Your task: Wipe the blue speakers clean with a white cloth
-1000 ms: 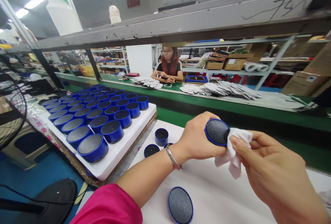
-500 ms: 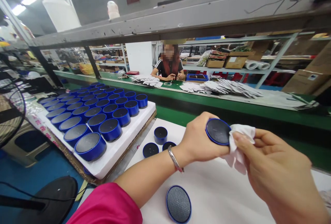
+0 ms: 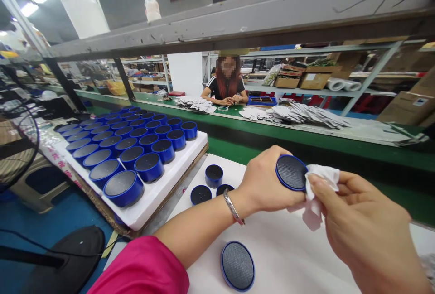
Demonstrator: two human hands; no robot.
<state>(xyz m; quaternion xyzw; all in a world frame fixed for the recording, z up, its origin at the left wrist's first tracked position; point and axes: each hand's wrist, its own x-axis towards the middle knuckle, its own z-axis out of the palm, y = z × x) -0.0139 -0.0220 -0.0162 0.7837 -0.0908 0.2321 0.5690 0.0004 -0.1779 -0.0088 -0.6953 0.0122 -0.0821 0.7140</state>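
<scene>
My left hand [image 3: 267, 180] is closed around a round blue speaker [image 3: 291, 173], its dark mesh face turned toward me. Pinched in my right hand [image 3: 360, 212] is a white cloth [image 3: 316, 194], pressed against the right edge of that speaker. Below my left forearm a similar speaker [image 3: 238, 266] rests on the white work surface [image 3: 285, 257], mesh side up. Beyond my wrist stand a small speaker [image 3: 214, 175] and two more, one partly covered by my wrist.
To the left, a white foam board [image 3: 190, 149] carries rows of blue speakers [image 3: 124, 187]. A grey shelf beam [image 3: 217, 22] crosses overhead. Past the green belt [image 3: 224, 144] sits a co-worker [image 3: 226, 88] beside piles of white pieces [image 3: 299, 115]. A black round base [image 3: 68, 257] stands lower left.
The whole view has shifted slightly. The held speaker's face has tilted a little, showing more of its mesh; both hands keep their hold, with the cloth still at the speaker's edge.
</scene>
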